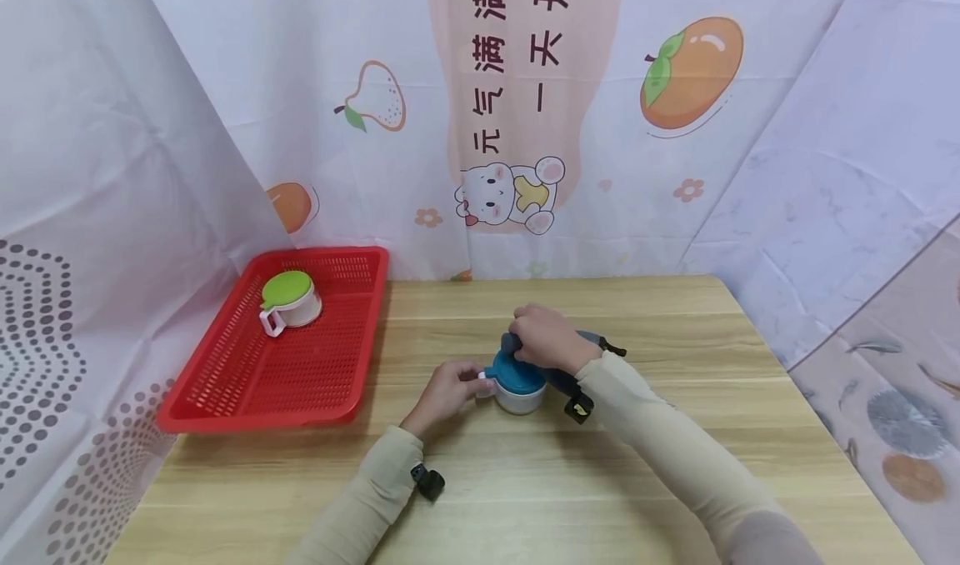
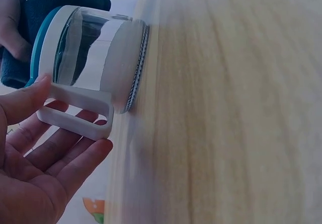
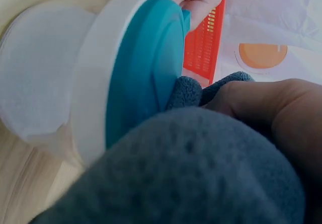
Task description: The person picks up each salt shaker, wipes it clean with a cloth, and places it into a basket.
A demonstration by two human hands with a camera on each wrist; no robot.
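A seasoning jar with a blue-green flip lid stands upright on the wooden table. White contents show through its clear wall in the left wrist view. My left hand holds the white handle, thumb on top and fingers beneath it. From the other side, my right hand grips a dark grey-blue cloth bunched under its fingers. The cloth lies against the lid, and part of it hangs behind the right wrist.
At the left, a red plastic basket holds a similar jar with a green lid. The table ends at a printed curtain behind. Small black cameras are strapped to both wrists.
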